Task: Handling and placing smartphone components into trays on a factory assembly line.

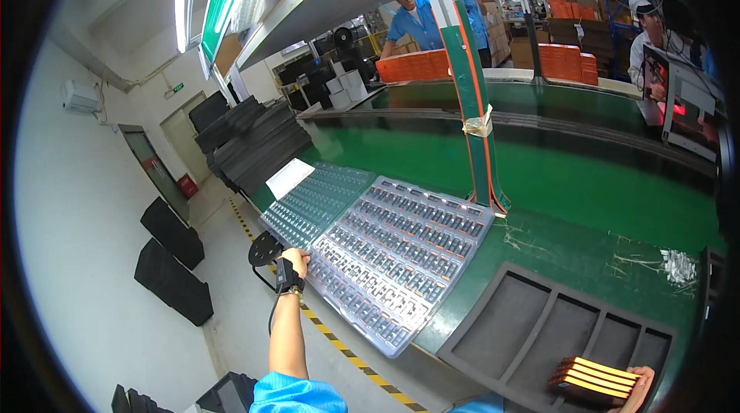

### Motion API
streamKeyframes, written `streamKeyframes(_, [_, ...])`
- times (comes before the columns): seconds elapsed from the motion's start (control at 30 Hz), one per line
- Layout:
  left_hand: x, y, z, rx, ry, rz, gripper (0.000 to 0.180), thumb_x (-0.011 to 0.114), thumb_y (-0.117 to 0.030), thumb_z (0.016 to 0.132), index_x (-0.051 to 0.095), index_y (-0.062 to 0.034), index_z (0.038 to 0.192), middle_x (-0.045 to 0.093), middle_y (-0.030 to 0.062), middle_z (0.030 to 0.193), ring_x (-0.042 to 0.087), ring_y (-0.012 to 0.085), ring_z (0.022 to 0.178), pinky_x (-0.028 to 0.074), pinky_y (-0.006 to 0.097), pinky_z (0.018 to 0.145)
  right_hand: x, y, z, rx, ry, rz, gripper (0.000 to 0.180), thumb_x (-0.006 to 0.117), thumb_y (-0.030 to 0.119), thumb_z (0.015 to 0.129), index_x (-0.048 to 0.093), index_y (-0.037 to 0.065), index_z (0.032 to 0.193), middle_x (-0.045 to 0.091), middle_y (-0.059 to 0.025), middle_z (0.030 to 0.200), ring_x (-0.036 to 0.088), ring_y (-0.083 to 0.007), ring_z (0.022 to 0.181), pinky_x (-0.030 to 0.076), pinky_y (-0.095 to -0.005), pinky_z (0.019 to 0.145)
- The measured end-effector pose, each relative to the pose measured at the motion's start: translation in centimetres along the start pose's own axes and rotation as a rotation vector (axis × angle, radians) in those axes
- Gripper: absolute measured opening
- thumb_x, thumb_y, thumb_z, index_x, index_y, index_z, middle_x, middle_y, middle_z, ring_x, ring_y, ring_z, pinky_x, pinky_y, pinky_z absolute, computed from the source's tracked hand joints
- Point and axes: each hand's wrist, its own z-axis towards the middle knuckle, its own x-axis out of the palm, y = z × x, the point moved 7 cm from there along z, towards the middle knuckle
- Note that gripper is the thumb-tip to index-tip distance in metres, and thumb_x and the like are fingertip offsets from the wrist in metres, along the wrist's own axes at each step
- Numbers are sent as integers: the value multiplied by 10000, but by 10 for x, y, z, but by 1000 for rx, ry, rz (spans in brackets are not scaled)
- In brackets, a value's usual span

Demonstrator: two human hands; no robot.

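My left hand (294, 262) is closed at the left edge of a clear plastic blister tray (397, 255), its fingers at the rim. Rows of small dark and silvery parts fill the tray's pockets, and it lies tilted over the bench's near edge. Beside it on the left is a second clear tray (327, 195), through which green shows. At the lower right my right hand (641, 388) grips the right end of a small stack of flat black pieces with bright orange-yellow edges (597, 377). The stack is at a black foam tray (532, 320) with several compartments.
A white sheet (290, 178) lies on the second tray. Black foam trays (254, 139) are piled behind it. A green-and-white post (472, 104) rises from the green bench (539, 239). Crumpled clear scraps (678, 267) lie at right. People and orange boxes (414, 66) are beyond.
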Motion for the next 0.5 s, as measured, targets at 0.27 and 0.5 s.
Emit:
streamKeyframes(0.27, [7, -4, -1, 162, -53, 138, 143, 652, -177, 861, 732, -59, 861, 699, 167, 891, 681, 341, 869, 536, 433, 784, 2, 2, -1, -21, 11, 3, 377, 465, 390, 984, 584, 33, 1015, 596, -108, 970, 561, -232, 921, 420, -395, 891])
streamKeyframes(0.5, [-45, -85, -45, 217, -241, -187, 166, 538, -158, 970, 632, -22, 979, 689, 204, 876, 664, 395, 821, 518, 478, 714, -2, 2, -2, -38, 20, -13, 339, 462, 335, 997, 596, 25, 1025, 608, -109, 989, 569, -232, 941, 427, -388, 905])
